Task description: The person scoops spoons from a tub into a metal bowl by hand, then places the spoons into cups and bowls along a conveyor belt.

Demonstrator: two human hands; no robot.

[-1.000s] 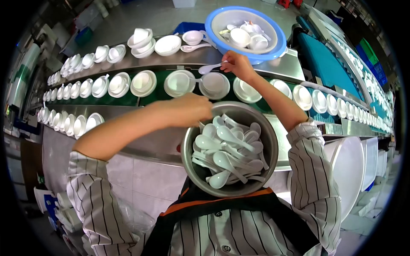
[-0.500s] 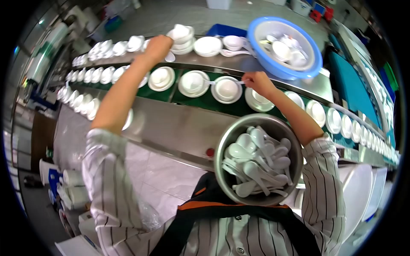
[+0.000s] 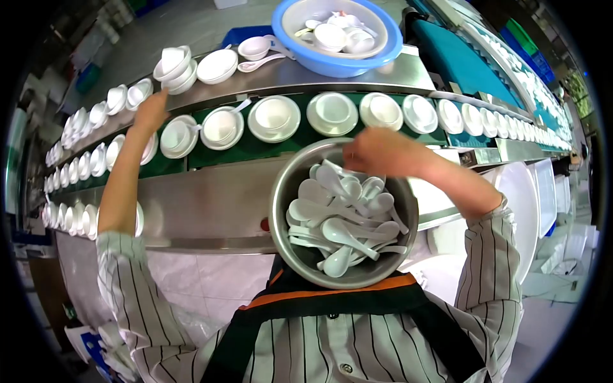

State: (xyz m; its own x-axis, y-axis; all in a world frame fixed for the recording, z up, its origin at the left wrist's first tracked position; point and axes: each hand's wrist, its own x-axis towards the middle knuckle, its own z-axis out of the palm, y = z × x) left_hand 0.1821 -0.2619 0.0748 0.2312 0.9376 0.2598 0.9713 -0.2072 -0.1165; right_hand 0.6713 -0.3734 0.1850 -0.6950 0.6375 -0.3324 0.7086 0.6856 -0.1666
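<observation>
My right hand (image 3: 377, 152) is at the back rim of a steel bowl (image 3: 279, 239), its fingers curled down over the spoons. White spoons (image 3: 341, 233) fill the bowl in a loose heap. Whether those fingers grip a spoon is hidden. My left hand (image 3: 151, 113) is stretched out near a stack of white bowls (image 3: 181, 78) on the back shelf, fingers bent; what they hold, if anything, does not show. Along the green belt (image 3: 255, 105) stand white dish sets, each a small bowl on a plate. One set (image 3: 221, 129) has a spoon (image 3: 242, 105) resting in it, handle outward.
On the steel shelf stands a blue basin (image 3: 338, 64) with white dishes inside. Beside it lie a small bowl (image 3: 253, 48) and a spoon (image 3: 260, 63). Rows of dish sets continue left and right. A teal belt (image 3: 453, 57) runs at the back right.
My right hand has let go of a spoon, now resting in a dish set, and come back to the steel bowl. My view has turned right, so the dishes appear farther left.
</observation>
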